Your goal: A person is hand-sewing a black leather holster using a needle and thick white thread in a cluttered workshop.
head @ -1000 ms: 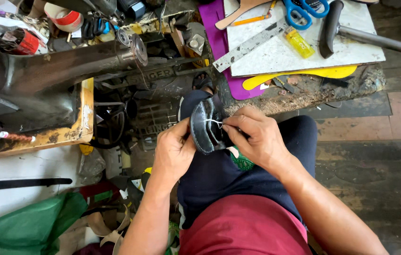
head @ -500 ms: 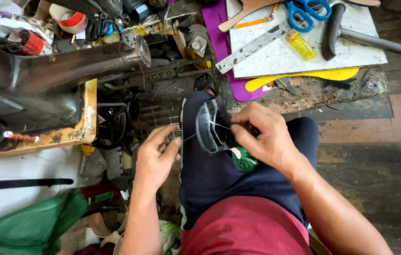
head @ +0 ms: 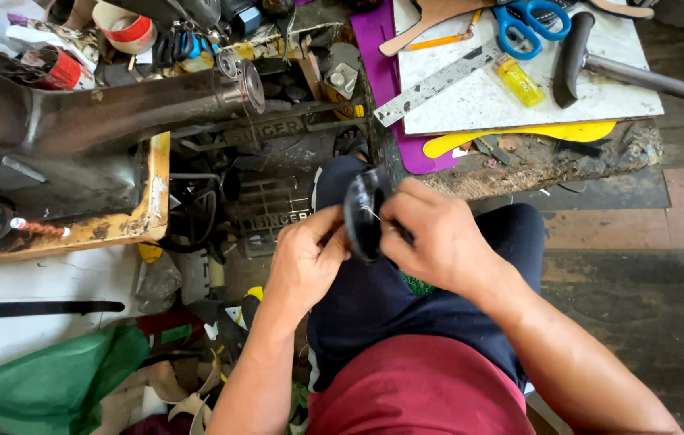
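1. Well, head view: both hands met over the lap, w/ a dark rounded piece (head: 362, 216) (leather or rubber, can't tell which) held on edge between them, above the knee in dark trousers (head: 374, 298).
2. Left hand (head: 305, 262) gripped its near-left side, fingers curled and pressed onto it, prob. to steady it.
3. Right hand (head: 438, 238) covered the right side; fingers looked pinched together at the piece, where a thin pale thread (head: 372, 213) showed. Whether they held a needle: couldn't tell, hidden.
4. Piece stood upright, long axis running away from the body toward the counter (head: 535, 157), thin edge facing up at the camera. Likely held so for reaching both faces.
5. On the counter, well apart from the hands: white board (head: 487, 101) w/ metal ruler (head: 430, 84), blue scissors (head: 531, 16), yellow lighter (head: 519, 80), hammer (head: 575, 48).
6. To the left stood an old sewing machine (head: 92, 121); green bag (head: 51, 383) lay on the floor below.
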